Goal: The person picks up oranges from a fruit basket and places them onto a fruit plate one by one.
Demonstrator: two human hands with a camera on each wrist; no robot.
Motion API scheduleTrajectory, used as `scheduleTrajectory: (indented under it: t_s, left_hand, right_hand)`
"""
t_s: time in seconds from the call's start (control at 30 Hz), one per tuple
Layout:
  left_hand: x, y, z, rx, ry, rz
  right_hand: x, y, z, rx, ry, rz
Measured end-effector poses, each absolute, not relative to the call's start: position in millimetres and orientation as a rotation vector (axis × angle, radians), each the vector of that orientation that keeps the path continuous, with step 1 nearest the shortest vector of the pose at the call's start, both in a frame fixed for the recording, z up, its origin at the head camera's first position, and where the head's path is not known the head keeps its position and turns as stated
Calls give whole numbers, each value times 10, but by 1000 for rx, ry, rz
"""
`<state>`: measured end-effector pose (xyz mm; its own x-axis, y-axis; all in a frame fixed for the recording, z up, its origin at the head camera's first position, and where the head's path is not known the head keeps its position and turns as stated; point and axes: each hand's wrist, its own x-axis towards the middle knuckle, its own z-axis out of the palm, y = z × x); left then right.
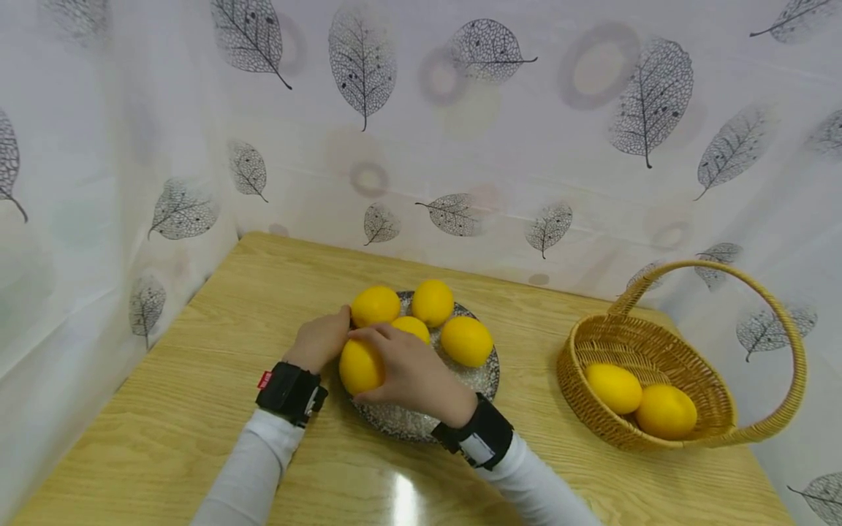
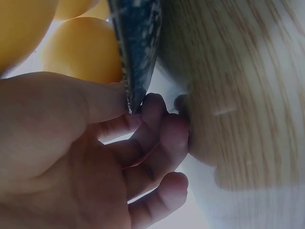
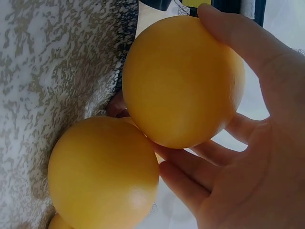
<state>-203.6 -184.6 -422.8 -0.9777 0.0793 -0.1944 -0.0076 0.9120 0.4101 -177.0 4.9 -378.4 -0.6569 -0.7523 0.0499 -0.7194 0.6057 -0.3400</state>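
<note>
My right hand point(image 1: 417, 372) grips a yellow lemon point(image 1: 362, 367) at the left side of a speckled plate point(image 1: 411, 424). In the right wrist view, thumb and fingers curl round this lemon point(image 3: 183, 83), which overlaps another lemon point(image 3: 105, 174) lying on the plate. At the plate's left edge, my left hand point(image 1: 322, 340) pinches the rim point(image 2: 138, 52); the left wrist view has the thumb on the inner side and the fingertips beneath. Several more lemons rest on the plate, among them one at the back point(image 1: 433, 302) and one at the right point(image 1: 467, 341).
A wicker basket point(image 1: 592, 424) with a tall arched handle stands on the right of the wooden table point(image 1: 217, 351). It holds two lemons. Behind the table hangs a white curtain point(image 1: 421, 161) with leaf prints, which also runs along both sides.
</note>
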Motion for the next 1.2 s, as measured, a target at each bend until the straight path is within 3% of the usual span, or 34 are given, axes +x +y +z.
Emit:
scheduleTrajectory:
  t_s: [1.2]
  left_hand:
    - [-2046,-1861,-4209,79,2846,640]
  right_hand:
    - [-1773,46,-3906,-1316,2737,-328]
